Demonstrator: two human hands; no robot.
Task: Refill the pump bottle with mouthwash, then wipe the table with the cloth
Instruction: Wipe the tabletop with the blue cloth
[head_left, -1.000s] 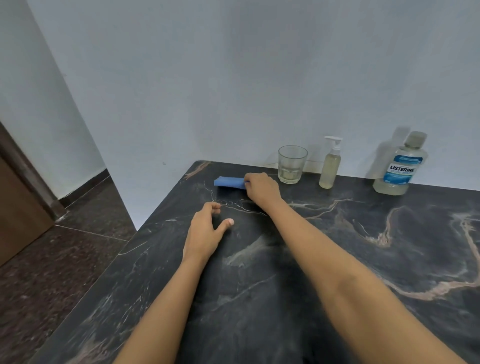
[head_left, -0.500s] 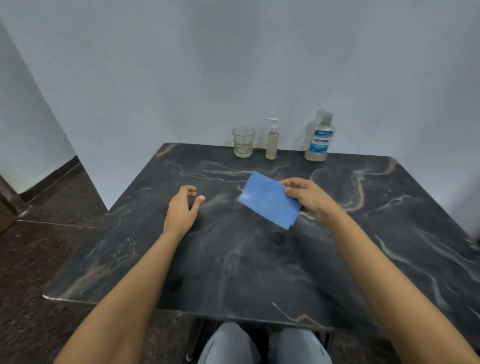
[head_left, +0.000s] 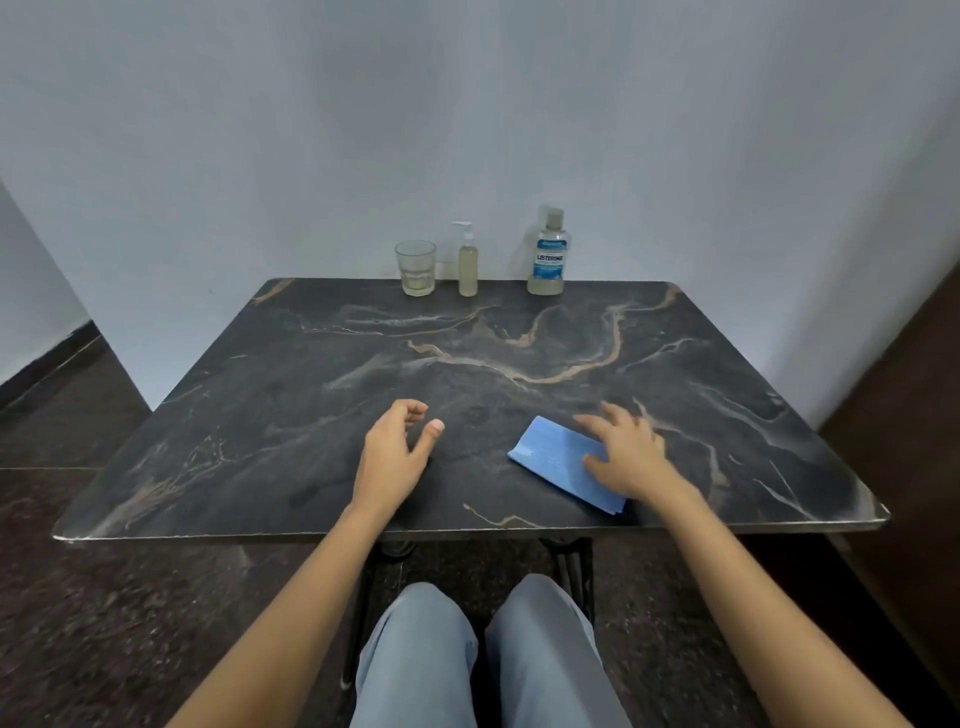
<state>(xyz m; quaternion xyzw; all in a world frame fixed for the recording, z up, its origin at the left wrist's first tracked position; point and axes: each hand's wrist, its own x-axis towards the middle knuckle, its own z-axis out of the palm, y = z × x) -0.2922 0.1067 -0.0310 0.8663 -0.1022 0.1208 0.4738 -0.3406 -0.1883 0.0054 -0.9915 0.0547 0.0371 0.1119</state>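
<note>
A folded blue cloth (head_left: 551, 458) lies flat on the dark marble table (head_left: 467, 364), near its front edge and right of centre. My right hand (head_left: 626, 452) rests over the cloth's right part with fingers spread. My left hand (head_left: 397, 449) hovers to the left of the cloth, loosely curled and holding nothing. At the back edge by the wall stand the pump bottle (head_left: 467, 262) with pale liquid and the capped mouthwash bottle (head_left: 548, 254).
A clear glass (head_left: 415, 267) with a little liquid stands left of the pump bottle. The white wall runs behind the table. Dark floor lies on both sides, and my knees (head_left: 483, 649) are below the front edge.
The right hand brought the cloth from the back left of the table toward the front and laid it flat. The view pulled back from the table.
</note>
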